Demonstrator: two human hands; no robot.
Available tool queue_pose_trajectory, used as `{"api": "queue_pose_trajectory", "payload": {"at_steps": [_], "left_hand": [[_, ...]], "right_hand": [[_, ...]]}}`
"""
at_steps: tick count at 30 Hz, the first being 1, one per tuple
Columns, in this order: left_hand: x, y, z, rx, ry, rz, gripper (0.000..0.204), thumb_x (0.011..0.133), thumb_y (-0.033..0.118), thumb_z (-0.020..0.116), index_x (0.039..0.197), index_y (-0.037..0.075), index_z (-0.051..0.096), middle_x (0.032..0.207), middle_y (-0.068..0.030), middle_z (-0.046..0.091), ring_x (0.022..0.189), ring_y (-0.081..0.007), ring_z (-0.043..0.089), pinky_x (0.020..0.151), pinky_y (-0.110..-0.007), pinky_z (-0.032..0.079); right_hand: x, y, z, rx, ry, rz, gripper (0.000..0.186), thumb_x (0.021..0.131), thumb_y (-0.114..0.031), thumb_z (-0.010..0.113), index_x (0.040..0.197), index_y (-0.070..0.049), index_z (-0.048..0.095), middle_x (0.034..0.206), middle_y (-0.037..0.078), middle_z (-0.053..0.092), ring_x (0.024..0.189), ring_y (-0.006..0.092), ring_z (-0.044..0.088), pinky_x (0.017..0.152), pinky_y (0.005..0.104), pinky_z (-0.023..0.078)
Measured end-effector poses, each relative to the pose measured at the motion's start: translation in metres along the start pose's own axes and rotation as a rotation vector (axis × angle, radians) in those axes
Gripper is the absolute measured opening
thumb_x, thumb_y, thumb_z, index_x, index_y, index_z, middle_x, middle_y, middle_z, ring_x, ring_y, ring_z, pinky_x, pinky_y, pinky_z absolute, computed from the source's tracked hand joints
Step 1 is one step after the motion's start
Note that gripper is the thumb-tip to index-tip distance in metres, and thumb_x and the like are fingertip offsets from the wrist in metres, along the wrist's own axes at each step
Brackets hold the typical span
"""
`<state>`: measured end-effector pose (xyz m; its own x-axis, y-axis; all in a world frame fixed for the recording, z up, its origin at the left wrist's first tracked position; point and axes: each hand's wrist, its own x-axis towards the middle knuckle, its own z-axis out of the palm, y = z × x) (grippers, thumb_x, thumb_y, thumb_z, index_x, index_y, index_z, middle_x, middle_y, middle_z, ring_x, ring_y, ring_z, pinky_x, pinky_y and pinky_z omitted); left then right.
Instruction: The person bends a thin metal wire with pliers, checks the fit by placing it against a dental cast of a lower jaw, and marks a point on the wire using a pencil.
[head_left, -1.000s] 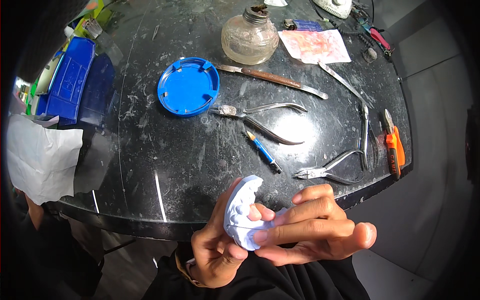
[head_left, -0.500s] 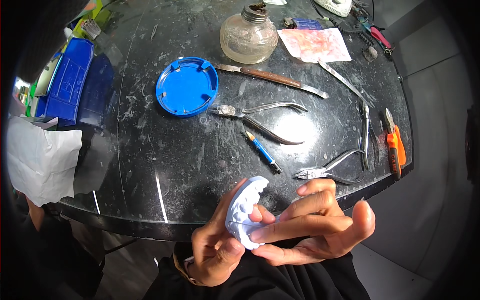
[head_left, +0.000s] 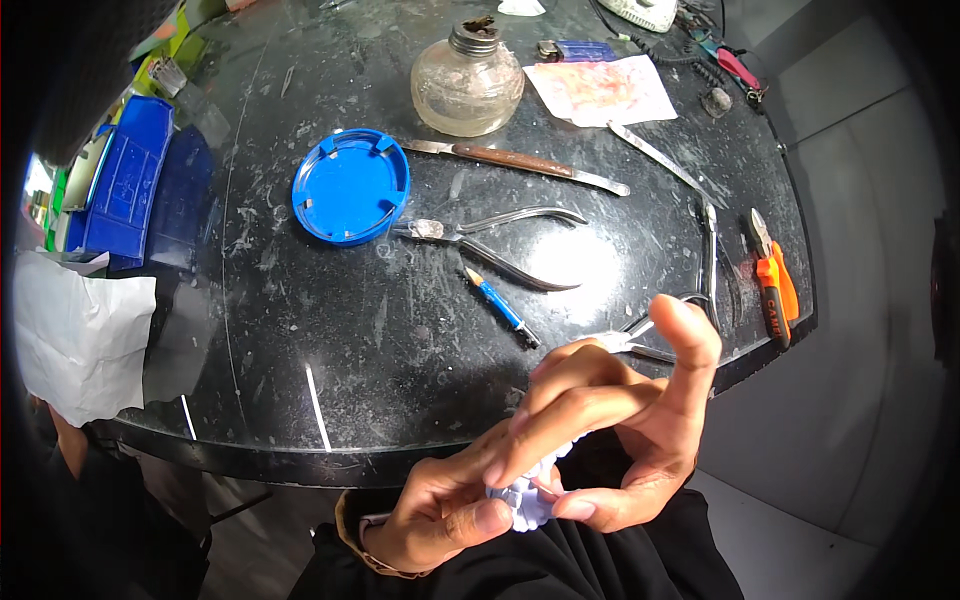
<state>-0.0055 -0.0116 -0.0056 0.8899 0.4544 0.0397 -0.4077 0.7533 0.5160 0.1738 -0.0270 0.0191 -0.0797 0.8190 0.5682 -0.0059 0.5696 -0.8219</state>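
Note:
Low in front of my body, past the table's front edge, my left hand (head_left: 440,515) grips a pale bluish-white dental cast (head_left: 530,512) with its row of teeth showing. Much of the cast is hidden behind fingers. My right hand (head_left: 635,425) curls over it from the right, index finger bent across the top and thumb tip close to the teeth. A thin line, perhaps a wire, shows by that thumb, too fine to make out. Above the right hand lie wire pliers (head_left: 625,340), partly covered by it. A short blue pencil (head_left: 500,305) rests farther off.
On the scratched black table (head_left: 330,300) lie a blue round lid (head_left: 350,190), open steel pliers (head_left: 520,265), a wooden-handled knife (head_left: 515,160) and orange-handled pliers (head_left: 775,290). A glass burner jar (head_left: 467,95) and a stained paper (head_left: 605,92) stand farther back. White paper (head_left: 85,330) hangs at left.
The cast has moved lower and turned, so less of it shows. My right hand has closed in over it, its index finger now bent across the top. The view has shifted slightly.

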Motion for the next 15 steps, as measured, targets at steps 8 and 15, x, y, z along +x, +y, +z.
{"api": "queue_pose_trajectory", "payload": {"at_steps": [8, 15], "left_hand": [[-0.002, 0.002, 0.004, -0.002, -0.029, -0.072, 0.060, 0.087, 0.022, 0.050, 0.130, -0.011, 0.024, 0.117, -0.0157, 0.042, 0.105, -0.0184, 0.043, 0.093, -0.034, 0.032], [-0.007, 0.002, -0.004, -0.018, -0.044, -0.070, 0.065, 0.085, 0.022, 0.051, 0.130, -0.012, 0.020, 0.117, -0.0170, 0.042, 0.107, -0.0199, 0.044, 0.094, -0.036, 0.032]], "right_hand": [[-0.001, -0.010, -0.006, 0.070, -0.057, 0.075, 0.103, 0.069, 0.000, 0.065, 0.129, 0.003, -0.018, 0.076, 0.020, 0.063, 0.070, 0.0250, 0.058, 0.069, 0.0360, 0.045], [-0.004, -0.003, -0.003, -0.044, -0.011, -0.029, 0.108, 0.069, -0.016, 0.071, 0.130, 0.005, -0.016, 0.076, 0.015, 0.064, 0.075, 0.0228, 0.057, 0.080, 0.0395, 0.041]]}}
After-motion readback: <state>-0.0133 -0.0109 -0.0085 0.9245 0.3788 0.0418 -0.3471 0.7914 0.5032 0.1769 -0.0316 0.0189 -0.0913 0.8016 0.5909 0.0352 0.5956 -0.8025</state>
